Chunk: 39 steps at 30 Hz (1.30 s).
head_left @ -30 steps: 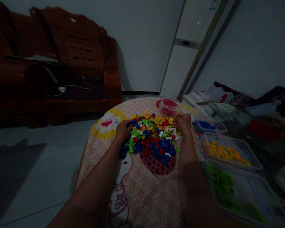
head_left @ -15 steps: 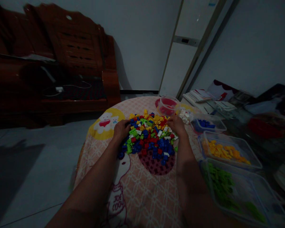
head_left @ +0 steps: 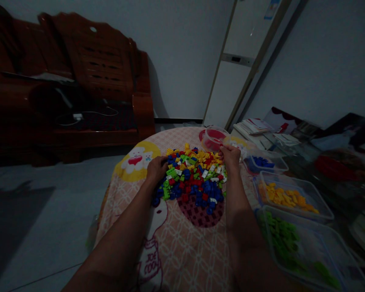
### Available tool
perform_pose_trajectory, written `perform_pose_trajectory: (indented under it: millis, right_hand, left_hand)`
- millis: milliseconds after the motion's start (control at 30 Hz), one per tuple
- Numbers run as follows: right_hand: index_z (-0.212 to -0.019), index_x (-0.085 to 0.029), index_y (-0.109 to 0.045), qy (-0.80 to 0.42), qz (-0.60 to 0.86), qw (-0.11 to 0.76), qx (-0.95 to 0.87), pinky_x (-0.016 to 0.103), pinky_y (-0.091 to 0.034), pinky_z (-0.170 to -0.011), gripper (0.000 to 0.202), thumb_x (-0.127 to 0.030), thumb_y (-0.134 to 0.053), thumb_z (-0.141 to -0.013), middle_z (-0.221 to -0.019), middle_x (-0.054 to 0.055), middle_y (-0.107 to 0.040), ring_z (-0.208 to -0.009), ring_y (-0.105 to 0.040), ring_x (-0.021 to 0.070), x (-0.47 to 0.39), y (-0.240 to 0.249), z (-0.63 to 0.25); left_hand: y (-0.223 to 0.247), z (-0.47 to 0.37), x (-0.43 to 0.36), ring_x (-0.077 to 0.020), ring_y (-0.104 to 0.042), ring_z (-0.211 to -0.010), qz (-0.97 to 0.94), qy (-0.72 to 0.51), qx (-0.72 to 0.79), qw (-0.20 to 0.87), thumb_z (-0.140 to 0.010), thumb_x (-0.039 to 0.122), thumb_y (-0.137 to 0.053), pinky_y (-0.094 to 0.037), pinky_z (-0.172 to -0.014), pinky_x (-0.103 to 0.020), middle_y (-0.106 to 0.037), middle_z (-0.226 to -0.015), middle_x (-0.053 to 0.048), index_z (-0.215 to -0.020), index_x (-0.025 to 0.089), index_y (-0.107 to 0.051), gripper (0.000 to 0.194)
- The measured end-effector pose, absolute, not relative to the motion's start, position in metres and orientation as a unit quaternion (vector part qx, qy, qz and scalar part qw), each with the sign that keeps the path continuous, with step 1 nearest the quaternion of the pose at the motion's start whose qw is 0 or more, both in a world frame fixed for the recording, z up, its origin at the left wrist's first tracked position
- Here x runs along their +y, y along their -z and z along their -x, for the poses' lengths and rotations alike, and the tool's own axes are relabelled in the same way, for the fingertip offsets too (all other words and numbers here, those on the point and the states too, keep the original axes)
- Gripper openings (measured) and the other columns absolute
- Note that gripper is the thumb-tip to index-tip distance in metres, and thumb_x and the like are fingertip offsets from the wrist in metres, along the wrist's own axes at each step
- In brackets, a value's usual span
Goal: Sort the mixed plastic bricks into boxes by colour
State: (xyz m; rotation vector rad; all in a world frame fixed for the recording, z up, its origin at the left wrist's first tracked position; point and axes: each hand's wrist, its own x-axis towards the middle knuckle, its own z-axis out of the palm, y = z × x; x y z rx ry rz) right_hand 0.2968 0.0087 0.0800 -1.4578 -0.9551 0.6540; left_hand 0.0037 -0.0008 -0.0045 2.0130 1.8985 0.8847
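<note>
A pile of mixed toy building blocks (head_left: 188,174) in red, blue, green, yellow and white lies on the round table. At the pile's left edge rests my left hand (head_left: 156,169), its fingers loosely curved against the blocks and apart from the thumb, with no block seen in it. My right hand (head_left: 231,156) is raised over the pile's right side, fingers pinched together; whatever is between the fingertips is too small and dark to make out. Beyond it stands a round clear tub (head_left: 214,138) with red inside. White blocks (head_left: 241,153) are partly hidden behind the right hand.
On the right stand clear boxes of blue blocks (head_left: 261,161), yellow blocks (head_left: 287,196) and green blocks (head_left: 281,235). A patterned cloth (head_left: 194,259) covers the table. Papers (head_left: 254,125) are stacked behind the boxes. A wooden bench (head_left: 109,81) stands at back left.
My right hand has lifted off the pile's right side and shifted slightly right and up, its fingers now pinched. My left hand stays at the pile's left edge.
</note>
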Motion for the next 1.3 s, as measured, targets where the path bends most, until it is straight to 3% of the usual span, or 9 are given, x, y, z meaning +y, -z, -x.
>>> perform_pose_trajectory:
  millis: [167, 267, 500, 633, 767, 933, 1033, 1300]
  right_hand:
    - [-0.098, -0.013, -0.067, -0.305, 0.577, 0.652, -0.386, 0.018, -0.048, -0.041, 0.029, -0.012, -0.055, -0.071, -0.058, -0.005, -0.064, -0.046, -0.059, 0.0102, 0.042, -0.103, -0.29]
    - [-0.102, -0.013, -0.067, -0.307, 0.585, 0.631, -0.408, 0.018, -0.047, -0.039, 0.033, -0.011, -0.056, -0.071, -0.055, -0.006, -0.063, -0.042, -0.057, 0.0098, 0.039, -0.104, -0.292]
    - [-0.081, -0.013, -0.071, -0.294, 0.652, 0.522, -0.464, 0.019, -0.043, -0.036, 0.016, -0.02, -0.059, -0.074, -0.052, -0.002, -0.064, -0.039, -0.056, 0.0122, 0.001, -0.072, -0.3]
    - [-0.081, -0.017, -0.077, -0.202, 0.689, 0.429, -0.548, 0.023, -0.052, -0.054, 0.018, -0.02, -0.06, -0.074, -0.065, 0.001, -0.073, -0.057, -0.067, 0.0162, -0.002, -0.064, -0.303]
    - [-0.091, -0.022, -0.08, -0.078, 0.709, 0.309, -0.629, 0.026, -0.053, -0.081, 0.022, -0.019, -0.061, -0.079, -0.097, 0.004, -0.079, -0.092, -0.071, 0.019, -0.001, -0.062, -0.299]
    - [-0.121, -0.026, -0.072, -0.006, 0.72, 0.171, -0.672, 0.034, -0.049, -0.096, 0.037, -0.023, -0.062, -0.086, -0.116, 0.009, -0.074, -0.112, -0.066, 0.0251, -0.005, -0.059, -0.288]
    - [-0.126, -0.024, -0.069, 0.006, 0.711, 0.15, -0.687, 0.037, -0.048, -0.097, 0.038, -0.024, -0.06, -0.088, -0.118, 0.012, -0.072, -0.115, -0.064, 0.0275, -0.007, -0.058, -0.285]
    - [-0.114, -0.026, -0.072, -0.017, 0.716, 0.146, -0.682, 0.033, -0.049, -0.091, 0.03, -0.025, -0.067, -0.085, -0.114, 0.007, -0.073, -0.108, -0.066, 0.0244, -0.007, -0.061, -0.291]
  left_hand:
    - [0.003, -0.005, -0.002, -0.0254, -0.065, -0.109, -0.685, -0.306, 0.65, 0.121, -0.084, 0.02, -0.054, -0.05, -0.097, -0.036, -0.073, -0.114, -0.009, -0.116, 0.019, -0.071, 0.036]
    - [0.001, -0.005, -0.003, -0.0252, -0.064, -0.11, -0.686, -0.298, 0.652, 0.124, -0.084, 0.02, -0.054, -0.05, -0.098, -0.035, -0.072, -0.114, -0.009, -0.117, 0.019, -0.071, 0.037]
    - [0.003, -0.004, -0.002, -0.026, -0.064, -0.112, -0.688, -0.295, 0.652, 0.12, -0.085, 0.022, -0.053, -0.049, -0.1, -0.036, -0.071, -0.119, -0.01, -0.118, 0.017, -0.07, 0.038]
    - [0.005, 0.0, -0.001, -0.0262, -0.064, -0.114, -0.691, -0.295, 0.65, 0.117, -0.084, 0.023, -0.052, -0.048, -0.101, -0.036, -0.071, -0.12, -0.011, -0.118, 0.016, -0.07, 0.039]
    - [0.007, 0.003, 0.0, -0.0265, -0.063, -0.115, -0.697, -0.297, 0.643, 0.114, -0.084, 0.024, -0.052, -0.049, -0.101, -0.037, -0.07, -0.122, -0.011, -0.119, 0.015, -0.07, 0.04]
    - [0.007, 0.005, 0.002, -0.0263, -0.064, -0.113, -0.694, -0.298, 0.645, 0.118, -0.084, 0.026, -0.053, -0.049, -0.1, -0.037, -0.071, -0.121, -0.01, -0.118, 0.017, -0.07, 0.039]
    - [0.008, 0.005, 0.002, -0.0258, -0.064, -0.113, -0.692, -0.307, 0.642, 0.121, -0.084, 0.025, -0.053, -0.049, -0.101, -0.037, -0.071, -0.122, -0.01, -0.117, 0.018, -0.071, 0.038]
    - [0.007, 0.004, 0.001, -0.0257, -0.064, -0.112, -0.693, -0.311, 0.64, 0.117, -0.083, 0.022, -0.054, -0.049, -0.101, -0.037, -0.072, -0.12, -0.009, -0.116, 0.018, -0.071, 0.038]
